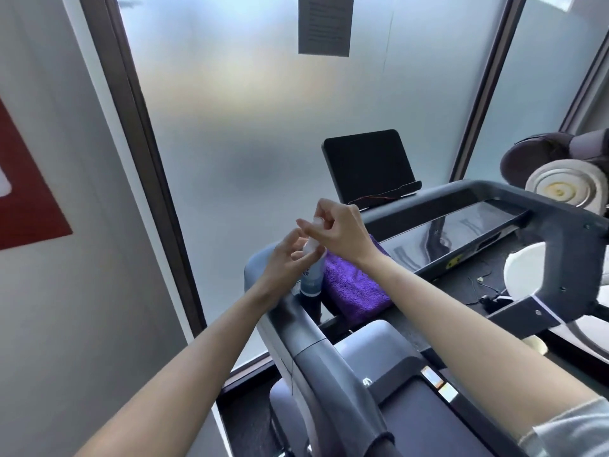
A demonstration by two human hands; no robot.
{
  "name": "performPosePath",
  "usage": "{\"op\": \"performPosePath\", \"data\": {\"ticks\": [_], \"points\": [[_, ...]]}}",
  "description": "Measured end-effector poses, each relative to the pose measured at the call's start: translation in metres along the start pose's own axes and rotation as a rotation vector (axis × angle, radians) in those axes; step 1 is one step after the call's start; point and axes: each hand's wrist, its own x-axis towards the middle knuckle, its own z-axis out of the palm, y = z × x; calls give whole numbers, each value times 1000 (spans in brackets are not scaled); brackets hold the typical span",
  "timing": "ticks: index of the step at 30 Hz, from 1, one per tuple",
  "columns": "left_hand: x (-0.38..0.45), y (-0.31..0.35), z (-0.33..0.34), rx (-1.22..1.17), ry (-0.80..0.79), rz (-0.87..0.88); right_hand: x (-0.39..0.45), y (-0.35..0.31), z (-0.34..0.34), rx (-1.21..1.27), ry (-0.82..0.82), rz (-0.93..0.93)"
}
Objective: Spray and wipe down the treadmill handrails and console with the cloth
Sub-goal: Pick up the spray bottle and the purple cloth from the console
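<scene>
A: Nearest the camera?
B: Grey left handrail [316, 354] of the treadmill, running up from the bottom edge. Both bare forearms reach forward over it.

A: The hands?
B: Left hand [286, 258] has its fingers curled round the upper body of a small spray bottle [312, 272]. The bottle stands upright, its base in a cup holder at the console's left end. Right hand [336, 230] sits above the bottle top, fingertips pinching something pale and clear there; a cap, most likely, but I cannot tell for sure.

A: The cloth?
B: Purple cloth [354, 291], folded, lying on the console just right of the bottle, touching it or nearly. The right wrist passes over it.

A: Further back?
B: Glossy dark console panel [461, 229], then a black screen [365, 163] tilted up behind it. Frosted window [257, 110] beyond, a paper notice [324, 24] stuck to the glass. Rolled mats [557, 173] at far right.
</scene>
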Motion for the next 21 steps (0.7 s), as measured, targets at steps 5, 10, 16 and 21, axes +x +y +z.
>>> {"op": "performPosePath", "data": {"ticks": [5, 10, 16, 21], "points": [[2, -4, -5, -32, 8, -6, 6, -4, -4, -32, -47, -29], [10, -6, -11, -17, -28, 6, 9, -5, -7, -45, -111, -88], [13, -4, -13, -31, -44, -6, 13, 1, -8, -86, -167, -133], [13, -6, -11, -38, -30, -14, 14, 2, -11, -166, -190, -208]]}}
